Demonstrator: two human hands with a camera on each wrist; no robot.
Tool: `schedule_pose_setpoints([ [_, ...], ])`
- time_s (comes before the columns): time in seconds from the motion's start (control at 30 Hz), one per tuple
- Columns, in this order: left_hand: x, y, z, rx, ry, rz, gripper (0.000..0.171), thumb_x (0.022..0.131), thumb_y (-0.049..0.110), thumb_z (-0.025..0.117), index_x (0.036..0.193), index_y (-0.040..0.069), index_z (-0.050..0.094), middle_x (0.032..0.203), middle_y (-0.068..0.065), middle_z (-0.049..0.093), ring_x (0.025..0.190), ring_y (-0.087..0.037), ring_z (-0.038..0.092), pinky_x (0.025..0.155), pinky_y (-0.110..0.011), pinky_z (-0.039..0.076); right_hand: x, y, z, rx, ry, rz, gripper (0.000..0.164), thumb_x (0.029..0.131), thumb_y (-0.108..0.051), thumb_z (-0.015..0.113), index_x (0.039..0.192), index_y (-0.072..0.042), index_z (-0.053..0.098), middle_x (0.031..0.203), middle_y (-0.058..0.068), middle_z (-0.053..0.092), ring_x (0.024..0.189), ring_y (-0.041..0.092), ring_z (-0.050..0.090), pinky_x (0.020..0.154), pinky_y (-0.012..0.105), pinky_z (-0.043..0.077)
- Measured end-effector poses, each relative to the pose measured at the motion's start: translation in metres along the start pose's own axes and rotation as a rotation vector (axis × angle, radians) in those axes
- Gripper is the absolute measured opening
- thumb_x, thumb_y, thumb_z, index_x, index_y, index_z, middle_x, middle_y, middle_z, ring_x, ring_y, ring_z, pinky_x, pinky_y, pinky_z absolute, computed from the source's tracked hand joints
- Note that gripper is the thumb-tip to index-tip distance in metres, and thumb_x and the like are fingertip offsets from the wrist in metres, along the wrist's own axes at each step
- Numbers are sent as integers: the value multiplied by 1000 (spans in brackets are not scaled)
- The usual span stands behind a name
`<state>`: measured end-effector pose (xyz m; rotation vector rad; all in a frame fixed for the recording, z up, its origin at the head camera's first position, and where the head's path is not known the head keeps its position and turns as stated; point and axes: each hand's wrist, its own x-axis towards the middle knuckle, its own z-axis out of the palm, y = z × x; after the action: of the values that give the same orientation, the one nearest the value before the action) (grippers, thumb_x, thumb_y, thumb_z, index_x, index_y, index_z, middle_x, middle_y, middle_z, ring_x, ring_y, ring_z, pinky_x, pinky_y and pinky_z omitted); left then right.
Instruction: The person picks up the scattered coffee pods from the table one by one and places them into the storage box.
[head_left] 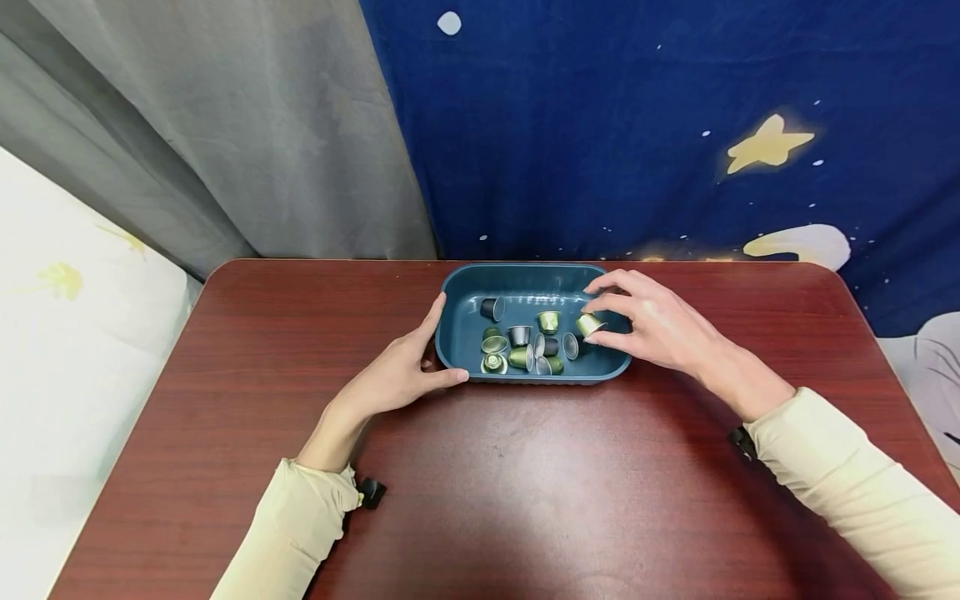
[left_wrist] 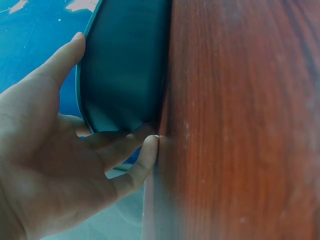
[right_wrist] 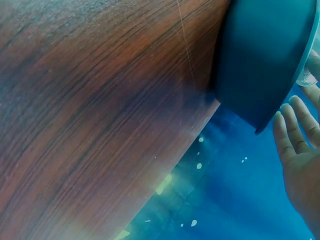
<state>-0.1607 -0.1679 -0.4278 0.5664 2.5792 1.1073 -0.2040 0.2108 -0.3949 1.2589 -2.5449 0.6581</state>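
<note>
My left hand (head_left: 397,375) rests against the left end of a dark teal plastic tub (head_left: 536,378), thumb at the front rim and extended fingers along the end wall. In the left wrist view its little finger reaches down near the tabletop. Over the tub's right end, my right hand (head_left: 656,325) pinches a light green coffee capsule (head_left: 590,324) between thumb and fingers; the other fingers are spread near the back rim. Several more capsules lie in the tub, among them a black capsule (head_left: 492,309), a grey capsule (head_left: 519,336) and a green capsule (head_left: 548,322).
The tub stands near the far edge of a reddish-brown wooden table (head_left: 525,483). Behind the table hang a grey curtain (head_left: 300,125) and a blue curtain (head_left: 600,125) with stars. A white patterned surface (head_left: 75,333) borders the left side.
</note>
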Motion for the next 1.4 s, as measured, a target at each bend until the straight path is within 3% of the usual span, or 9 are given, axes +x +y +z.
schedule_pose_setpoints([
  [0.57,0,1,0,-6,1,-5,108,87,48,75,160,31,-3,68,0,41,64,-14,44,62,-30,38,18,7,10,-64,-29,22,31,78,-26,86,100,-6,76,117,13,61,108,29,58,95,42,44],
  [1.13,-1,1,-1,7,9,-14,108,87,48,74,160,31,-3,67,0,39,63,-14,43,61,-31,38,21,9,19,-101,-44,81,32,78,-29,86,96,-4,77,113,14,62,104,30,59,94,42,45],
  [1.4,-1,1,1,-2,11,-4,108,87,48,74,160,31,-3,68,0,40,65,-16,44,63,-31,38,19,9,25,-142,-28,54,35,78,-30,86,94,-1,77,110,15,63,98,30,60,94,42,45],
])
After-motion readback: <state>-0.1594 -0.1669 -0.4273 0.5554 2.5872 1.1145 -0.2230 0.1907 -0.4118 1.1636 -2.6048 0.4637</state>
